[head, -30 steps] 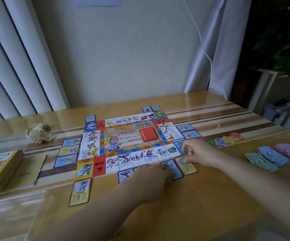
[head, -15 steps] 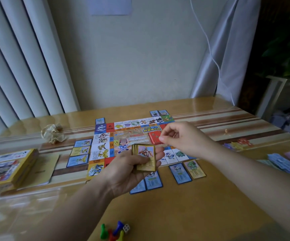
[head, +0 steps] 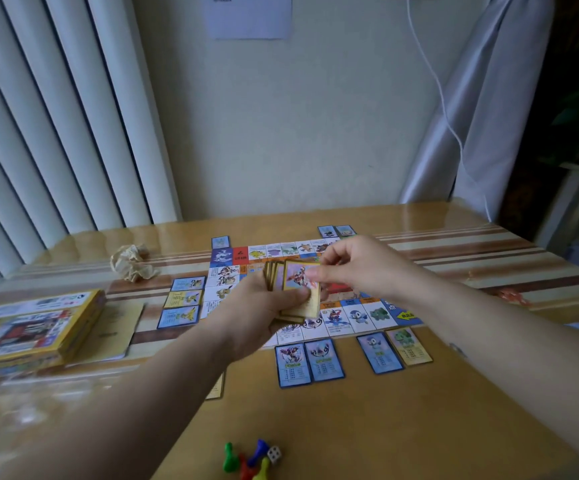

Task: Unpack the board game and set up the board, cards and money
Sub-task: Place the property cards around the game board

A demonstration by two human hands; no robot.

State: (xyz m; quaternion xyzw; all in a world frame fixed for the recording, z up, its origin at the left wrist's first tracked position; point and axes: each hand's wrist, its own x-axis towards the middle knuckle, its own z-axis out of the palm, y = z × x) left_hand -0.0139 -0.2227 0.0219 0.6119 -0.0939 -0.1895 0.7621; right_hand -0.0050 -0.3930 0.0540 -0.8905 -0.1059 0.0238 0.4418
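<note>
Though apart before, right hand (head: 361, 268) now pinches left hand's (head: 260, 310) cards (head: 295, 282).

Both hands — left hand (head: 264, 306), right hand (head: 357, 265) — hold cards (head: 296, 289).

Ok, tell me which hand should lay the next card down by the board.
Right. The right hand pinches the top card; the left hand grips the card stack and is not free.
</note>
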